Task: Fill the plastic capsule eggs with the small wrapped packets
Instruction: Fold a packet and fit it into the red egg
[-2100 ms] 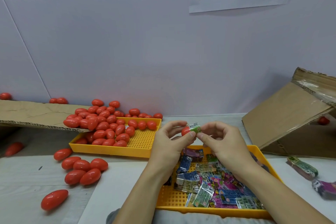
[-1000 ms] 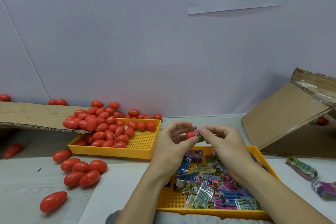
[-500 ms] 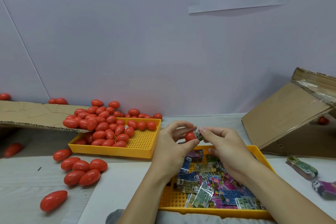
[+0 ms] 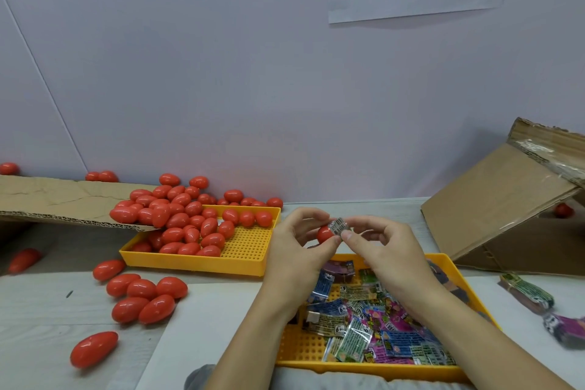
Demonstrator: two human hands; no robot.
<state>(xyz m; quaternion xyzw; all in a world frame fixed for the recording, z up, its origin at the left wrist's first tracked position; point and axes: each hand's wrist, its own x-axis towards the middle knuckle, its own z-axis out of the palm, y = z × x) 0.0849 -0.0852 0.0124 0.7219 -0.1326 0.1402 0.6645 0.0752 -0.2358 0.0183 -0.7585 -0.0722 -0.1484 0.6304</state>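
My left hand (image 4: 296,250) grips a red capsule egg half (image 4: 324,233) above the near yellow tray. My right hand (image 4: 384,251) pinches a small wrapped packet (image 4: 339,226) with a barcode, its end pushed into the egg half's opening. The near yellow tray (image 4: 304,354) below my hands holds several colourful wrapped packets (image 4: 364,323). A second yellow tray (image 4: 247,250) further left holds a heap of red capsule eggs (image 4: 180,218).
Loose red eggs (image 4: 142,294) lie on the table at the left. A flat cardboard sheet (image 4: 57,199) overhangs the egg tray. A tilted cardboard box (image 4: 506,209) stands at the right, with loose packets (image 4: 528,293) in front of it. A white wall closes the back.
The packet has gone deeper into the egg half: earlier its green end stood out, now mostly the barcode end shows. Both hands stayed in about the same place.
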